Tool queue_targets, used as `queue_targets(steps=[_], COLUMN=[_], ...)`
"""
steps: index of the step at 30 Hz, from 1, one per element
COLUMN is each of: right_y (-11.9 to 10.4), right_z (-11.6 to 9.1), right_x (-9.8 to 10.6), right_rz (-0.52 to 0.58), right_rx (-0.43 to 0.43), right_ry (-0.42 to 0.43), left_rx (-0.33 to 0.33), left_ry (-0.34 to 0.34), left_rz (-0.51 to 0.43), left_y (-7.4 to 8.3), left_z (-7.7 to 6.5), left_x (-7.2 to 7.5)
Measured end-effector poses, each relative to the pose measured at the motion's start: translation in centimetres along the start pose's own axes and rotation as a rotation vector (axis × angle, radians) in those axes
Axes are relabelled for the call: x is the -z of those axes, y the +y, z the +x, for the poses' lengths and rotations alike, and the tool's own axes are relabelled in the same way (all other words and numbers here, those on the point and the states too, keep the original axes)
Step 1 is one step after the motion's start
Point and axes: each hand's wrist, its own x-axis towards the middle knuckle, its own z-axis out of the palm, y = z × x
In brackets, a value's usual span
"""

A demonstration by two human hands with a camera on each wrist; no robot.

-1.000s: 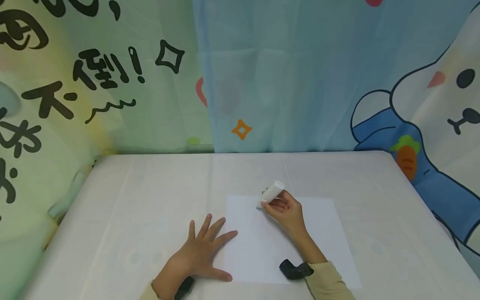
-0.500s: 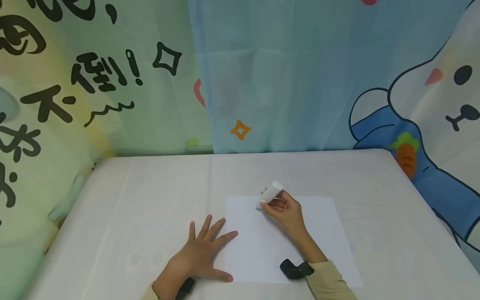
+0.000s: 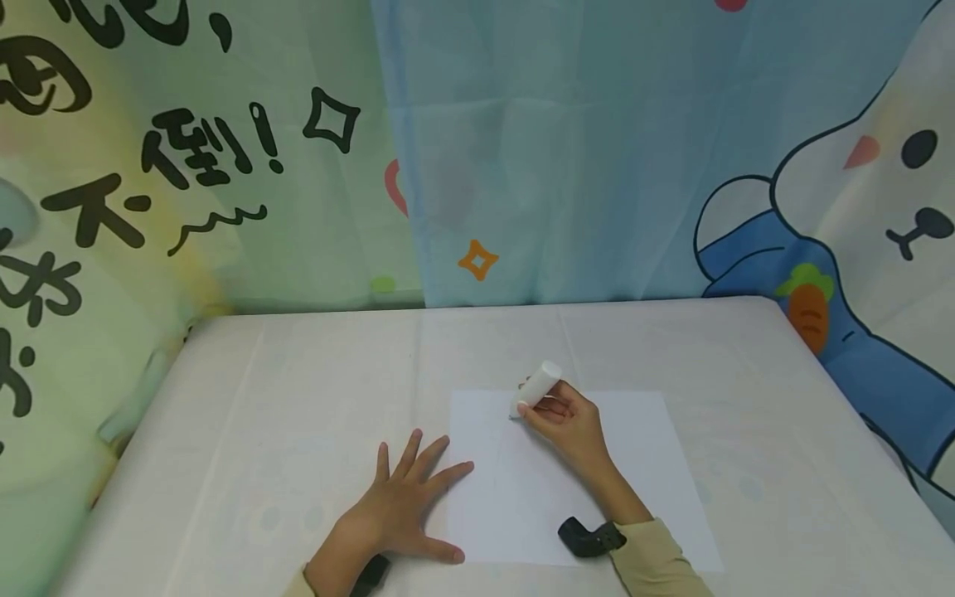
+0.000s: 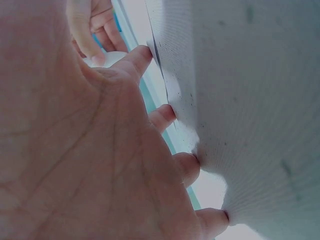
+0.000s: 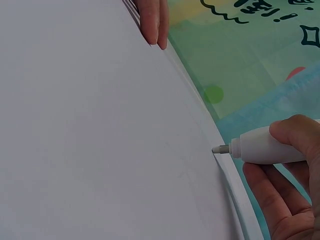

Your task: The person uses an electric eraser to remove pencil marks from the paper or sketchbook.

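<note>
My right hand (image 3: 570, 427) pinches a fat white correction pen (image 3: 539, 387) between thumb and fingers, tilted over the upper left part of a white sheet of paper (image 3: 627, 464). In the right wrist view the pen's narrow metal tip (image 5: 221, 149) points down right at the paper's surface. My left hand (image 3: 403, 510) lies with fingers spread wide at the sheet's left edge, the index fingertip and thumb reaching onto or beside that edge. Its fingertips (image 4: 187, 167) press on the surface in the left wrist view, and it holds nothing.
A white cloth covers the table (image 3: 298, 373). Behind it hangs a printed curtain (image 3: 597, 166) with dark lettering and a cartoon rabbit. Black wrist cameras (image 3: 591, 537) sit on both wrists, the left one partly hidden under the forearm.
The head view has tilted very slightly, so the background shifts a little. Both hands and the correction pen keep their places on the sheet.
</note>
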Motion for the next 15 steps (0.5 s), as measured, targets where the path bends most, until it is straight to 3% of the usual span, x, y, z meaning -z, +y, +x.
queue_targets(steps=[15], right_y=[0.11], right_z=[0.02], right_x=[0.02], right_rz=[0.01], right_rx=[-0.001], right_ry=[0.002], left_rx=[-0.01], left_ry=[0.016], left_rz=[-0.021], left_y=[0.05], left_z=[-0.02], left_x=[-0.01])
